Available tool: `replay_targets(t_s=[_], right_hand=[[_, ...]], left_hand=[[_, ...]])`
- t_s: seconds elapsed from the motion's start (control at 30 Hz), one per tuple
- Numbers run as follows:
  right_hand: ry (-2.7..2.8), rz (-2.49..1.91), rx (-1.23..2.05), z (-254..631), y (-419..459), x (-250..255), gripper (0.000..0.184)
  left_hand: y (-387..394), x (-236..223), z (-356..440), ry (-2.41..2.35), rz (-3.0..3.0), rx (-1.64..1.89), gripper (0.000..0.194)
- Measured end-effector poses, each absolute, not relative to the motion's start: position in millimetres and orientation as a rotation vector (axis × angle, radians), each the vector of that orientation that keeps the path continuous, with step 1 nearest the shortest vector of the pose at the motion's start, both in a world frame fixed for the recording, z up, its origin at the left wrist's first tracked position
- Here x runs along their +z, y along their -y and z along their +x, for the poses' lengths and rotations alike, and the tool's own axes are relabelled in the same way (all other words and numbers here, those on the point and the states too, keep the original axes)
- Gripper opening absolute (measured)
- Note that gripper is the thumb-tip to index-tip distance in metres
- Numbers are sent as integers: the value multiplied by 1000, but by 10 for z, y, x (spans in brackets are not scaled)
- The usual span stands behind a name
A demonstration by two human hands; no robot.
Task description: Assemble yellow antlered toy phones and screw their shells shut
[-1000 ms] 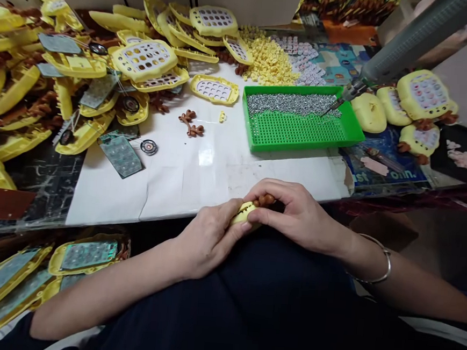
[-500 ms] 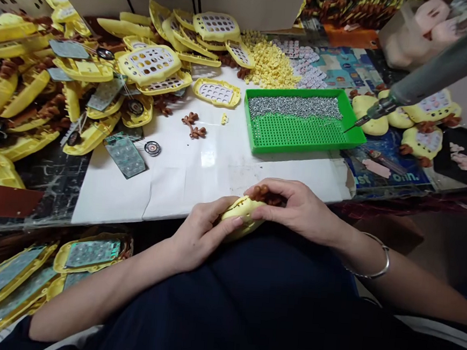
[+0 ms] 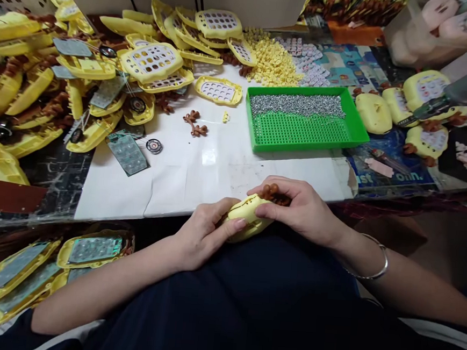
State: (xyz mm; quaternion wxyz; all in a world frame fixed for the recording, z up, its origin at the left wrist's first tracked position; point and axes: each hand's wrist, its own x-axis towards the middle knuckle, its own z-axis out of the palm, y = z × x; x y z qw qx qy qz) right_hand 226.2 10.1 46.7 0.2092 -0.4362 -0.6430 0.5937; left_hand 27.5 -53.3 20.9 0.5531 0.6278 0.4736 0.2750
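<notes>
Close to my body, at the table's front edge, both hands grip a yellow plastic toy casing (image 3: 243,211) with brown antler-like pieces (image 3: 271,193) at its right end. My left hand (image 3: 207,232) is closed on the casing's left side, thumb lying over the front face. Fingers of my right hand (image 3: 301,210) pinch the right end beside the brown pieces. A dark seam line runs along the casing's upper edge. Part of its underside is hidden by my hands and dark shirt.
A green tray (image 3: 308,147) of small screws stands on white paper (image 3: 185,176). Yellow shells (image 3: 151,63), a circuit board (image 3: 127,153), a round speaker (image 3: 154,146) and a brown antler piece (image 3: 196,123) lie left. A power screwdriver (image 3: 453,98) hangs at right near assembled toys (image 3: 373,113).
The hanging screwdriver has swung up and to the right, away from over the green tray. My hands keep their hold on the casing, which is tilted slightly differently.
</notes>
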Motion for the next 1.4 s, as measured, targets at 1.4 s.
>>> replay_targets(t_s=[1.4], right_hand=[[1857, -1036, 1056, 2299, -110, 299, 43]], left_hand=[[474, 246, 328, -1244, 1698, 801, 29]])
